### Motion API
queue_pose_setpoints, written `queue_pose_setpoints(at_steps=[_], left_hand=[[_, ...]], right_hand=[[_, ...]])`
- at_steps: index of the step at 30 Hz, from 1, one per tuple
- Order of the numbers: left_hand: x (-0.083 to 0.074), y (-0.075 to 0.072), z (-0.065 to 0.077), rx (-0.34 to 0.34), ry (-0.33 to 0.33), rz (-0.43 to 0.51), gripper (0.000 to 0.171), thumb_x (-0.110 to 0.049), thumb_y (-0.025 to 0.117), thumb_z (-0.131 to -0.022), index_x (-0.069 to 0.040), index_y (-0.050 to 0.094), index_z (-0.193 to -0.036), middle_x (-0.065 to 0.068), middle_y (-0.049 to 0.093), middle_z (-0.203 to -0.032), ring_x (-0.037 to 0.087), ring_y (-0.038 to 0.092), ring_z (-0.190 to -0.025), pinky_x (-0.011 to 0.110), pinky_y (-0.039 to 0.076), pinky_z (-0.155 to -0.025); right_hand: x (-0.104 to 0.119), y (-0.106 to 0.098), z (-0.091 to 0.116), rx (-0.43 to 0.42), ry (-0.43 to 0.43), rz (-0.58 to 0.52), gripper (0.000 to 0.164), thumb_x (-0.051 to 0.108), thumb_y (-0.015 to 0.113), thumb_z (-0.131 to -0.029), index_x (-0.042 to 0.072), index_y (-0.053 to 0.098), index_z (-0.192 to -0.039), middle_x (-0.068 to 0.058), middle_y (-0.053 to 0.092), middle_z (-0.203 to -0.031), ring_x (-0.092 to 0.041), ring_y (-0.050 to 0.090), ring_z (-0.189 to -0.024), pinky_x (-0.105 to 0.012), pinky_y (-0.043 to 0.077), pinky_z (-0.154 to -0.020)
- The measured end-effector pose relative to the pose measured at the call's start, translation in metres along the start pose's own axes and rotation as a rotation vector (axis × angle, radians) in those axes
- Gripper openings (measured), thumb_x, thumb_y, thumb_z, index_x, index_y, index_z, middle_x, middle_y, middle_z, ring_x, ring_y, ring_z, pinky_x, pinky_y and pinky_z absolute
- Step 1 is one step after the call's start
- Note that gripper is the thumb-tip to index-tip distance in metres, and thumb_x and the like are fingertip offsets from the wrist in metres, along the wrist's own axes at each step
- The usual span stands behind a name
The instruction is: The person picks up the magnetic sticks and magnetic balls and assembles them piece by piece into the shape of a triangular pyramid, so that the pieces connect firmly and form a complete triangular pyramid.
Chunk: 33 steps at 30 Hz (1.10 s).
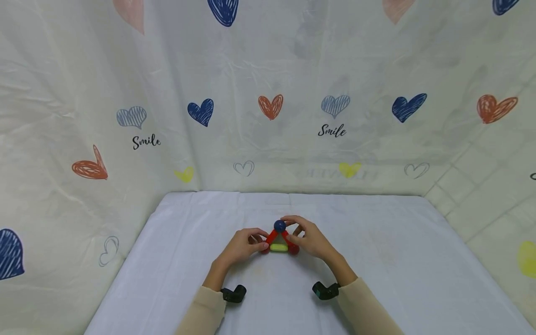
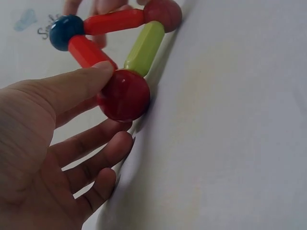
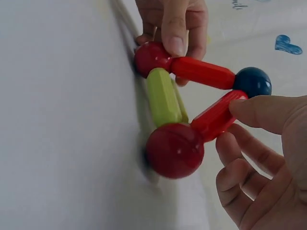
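Note:
A triangle of toy rods and balls stands upright on the white cloth. Its base is a yellow-green rod (image 1: 278,248) between two red balls (image 3: 174,150). Two red rods (image 2: 115,21) slant up from these to a blue ball (image 1: 279,226) at the top. My left hand (image 1: 244,244) pinches the lower left corner, its thumb where the red rod meets the red ball. On the other side my right hand (image 1: 307,237) pinches the right red rod between thumb and fingers, a finger reaching to the blue ball.
The table (image 1: 167,279) wears a white cloth. Behind it and at both sides hangs a pale curtain (image 1: 293,153) printed with hearts and the word Smile. A dark wrist camera (image 1: 234,294) is strapped on the left wrist, another camera (image 1: 325,291) on the right.

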State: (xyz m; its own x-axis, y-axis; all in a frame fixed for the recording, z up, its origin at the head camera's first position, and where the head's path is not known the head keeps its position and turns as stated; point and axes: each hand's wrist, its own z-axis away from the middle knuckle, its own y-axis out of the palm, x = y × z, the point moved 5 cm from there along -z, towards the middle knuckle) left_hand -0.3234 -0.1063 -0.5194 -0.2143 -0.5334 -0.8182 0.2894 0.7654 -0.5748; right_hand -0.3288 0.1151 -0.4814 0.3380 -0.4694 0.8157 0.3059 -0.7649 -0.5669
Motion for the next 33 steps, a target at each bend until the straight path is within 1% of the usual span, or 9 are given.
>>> queue_pose_setpoints(at_steps=[3,6,9,12,14,18,22,33], left_hand=[[0.001,-0.001,0.001,0.010,0.012,-0.009,0.029,-0.033,0.080,-0.089,-0.026,0.073,-0.117,-0.005,0.070,-0.097,0.014,0.062,-0.086,0.031,0.051,-0.077],[0.001,-0.002,0.001,0.020,0.000,-0.010,0.033,-0.033,0.083,-0.087,-0.025,0.073,-0.117,-0.005,0.070,-0.096,0.015,0.061,-0.086,0.029,0.051,-0.076],[0.001,-0.002,0.000,0.027,-0.021,-0.014,0.036,-0.034,0.084,-0.085,-0.023,0.073,-0.117,-0.005,0.068,-0.093,0.015,0.060,-0.085,0.029,0.050,-0.074],[0.001,-0.002,0.000,0.025,-0.031,-0.016,0.037,-0.035,0.085,-0.084,-0.022,0.073,-0.116,-0.005,0.067,-0.091,0.016,0.059,-0.084,0.029,0.049,-0.073],[0.003,-0.001,0.000,0.022,-0.029,-0.020,0.037,-0.035,0.085,-0.084,-0.022,0.073,-0.116,-0.005,0.067,-0.090,0.016,0.059,-0.083,0.029,0.049,-0.072],[0.006,0.001,-0.001,0.017,-0.024,-0.017,0.037,-0.035,0.086,-0.083,-0.022,0.073,-0.115,-0.006,0.067,-0.089,0.015,0.059,-0.082,0.028,0.048,-0.071],[0.008,0.003,0.000,0.018,-0.029,-0.009,0.037,-0.037,0.086,-0.083,-0.023,0.073,-0.115,-0.006,0.067,-0.089,0.016,0.059,-0.082,0.028,0.048,-0.071],[0.005,0.002,0.001,0.018,-0.011,-0.009,0.037,-0.034,0.085,-0.084,-0.021,0.073,-0.117,-0.006,0.068,-0.092,0.014,0.060,-0.084,0.028,0.049,-0.073]], right_hand=[[-0.009,0.000,0.005,0.002,0.064,0.025,0.047,0.008,0.071,-0.093,0.021,0.060,-0.138,-0.011,0.066,-0.127,-0.018,0.060,-0.089,-0.027,0.053,-0.069],[-0.017,-0.001,0.010,0.021,0.117,0.050,0.043,0.011,0.073,-0.092,0.018,0.062,-0.133,-0.011,0.067,-0.121,-0.017,0.059,-0.088,-0.027,0.052,-0.068],[-0.023,0.000,0.014,0.062,0.143,0.070,0.037,0.015,0.076,-0.092,0.015,0.064,-0.127,-0.009,0.067,-0.113,-0.017,0.059,-0.084,-0.028,0.051,-0.068],[-0.028,0.001,0.018,0.108,0.155,0.088,0.034,0.020,0.077,-0.091,0.017,0.064,-0.123,-0.005,0.067,-0.108,-0.016,0.058,-0.083,-0.028,0.050,-0.070],[-0.030,0.001,0.019,0.122,0.152,0.093,0.034,0.021,0.078,-0.091,0.017,0.064,-0.122,-0.003,0.067,-0.106,-0.016,0.058,-0.083,-0.028,0.050,-0.071],[-0.033,0.002,0.020,0.122,0.152,0.097,0.034,0.022,0.077,-0.092,0.019,0.063,-0.122,-0.002,0.067,-0.106,-0.017,0.058,-0.085,-0.028,0.050,-0.073],[-0.036,0.003,0.022,0.123,0.174,0.095,0.035,0.023,0.078,-0.091,0.021,0.063,-0.122,-0.001,0.066,-0.106,-0.017,0.057,-0.087,-0.029,0.050,-0.075],[-0.035,0.004,0.022,0.115,0.193,0.084,0.036,0.022,0.078,-0.091,0.019,0.063,-0.123,-0.001,0.066,-0.107,-0.017,0.056,-0.087,-0.029,0.049,-0.074]])
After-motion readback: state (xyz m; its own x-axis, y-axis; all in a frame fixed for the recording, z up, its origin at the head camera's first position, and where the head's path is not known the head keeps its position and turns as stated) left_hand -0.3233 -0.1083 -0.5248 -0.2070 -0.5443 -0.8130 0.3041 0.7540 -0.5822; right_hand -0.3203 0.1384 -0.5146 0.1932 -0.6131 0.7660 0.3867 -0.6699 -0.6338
